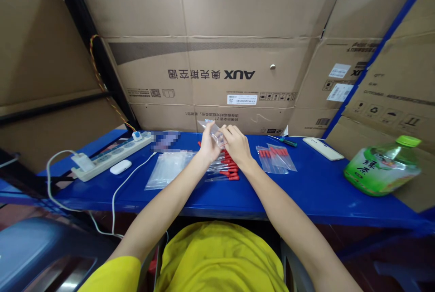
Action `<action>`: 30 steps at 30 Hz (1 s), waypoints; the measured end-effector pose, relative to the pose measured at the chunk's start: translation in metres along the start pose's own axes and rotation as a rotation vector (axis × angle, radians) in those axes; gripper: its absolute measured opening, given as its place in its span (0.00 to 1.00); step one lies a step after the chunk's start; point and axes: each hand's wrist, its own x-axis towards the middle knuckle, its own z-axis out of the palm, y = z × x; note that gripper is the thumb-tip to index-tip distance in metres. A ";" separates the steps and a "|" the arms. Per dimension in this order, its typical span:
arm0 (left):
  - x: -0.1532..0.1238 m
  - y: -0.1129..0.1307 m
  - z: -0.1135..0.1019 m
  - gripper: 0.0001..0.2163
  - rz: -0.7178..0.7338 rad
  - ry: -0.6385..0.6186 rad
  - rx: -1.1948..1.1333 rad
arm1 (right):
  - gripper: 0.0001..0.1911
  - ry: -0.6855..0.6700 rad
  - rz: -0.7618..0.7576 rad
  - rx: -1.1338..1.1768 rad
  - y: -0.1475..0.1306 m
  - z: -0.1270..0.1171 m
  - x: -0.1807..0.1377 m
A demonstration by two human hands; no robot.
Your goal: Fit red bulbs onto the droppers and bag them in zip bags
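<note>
Both my hands are raised together over the middle of the blue table (306,192). My left hand (208,145) and my right hand (237,145) each pinch a small clear plastic bag (213,129) held between them. Beneath the hands lies a pile of red-capped clear tubes (228,170). To the right sit two filled clear bags with red-capped tubes (276,158). A stack of flat empty clear bags (167,168) lies left of the pile.
A white power strip (110,155) with a plugged charger and cable lies at the left, beside a small white case (120,167). A screwdriver (284,141), a white phone (322,148) and a green tea bottle (384,168) are at the right. Cardboard boxes (217,56) wall in the back.
</note>
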 end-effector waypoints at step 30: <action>-0.013 0.043 -0.024 0.17 0.329 0.113 -0.342 | 0.09 -0.653 0.173 0.281 0.001 -0.083 -0.077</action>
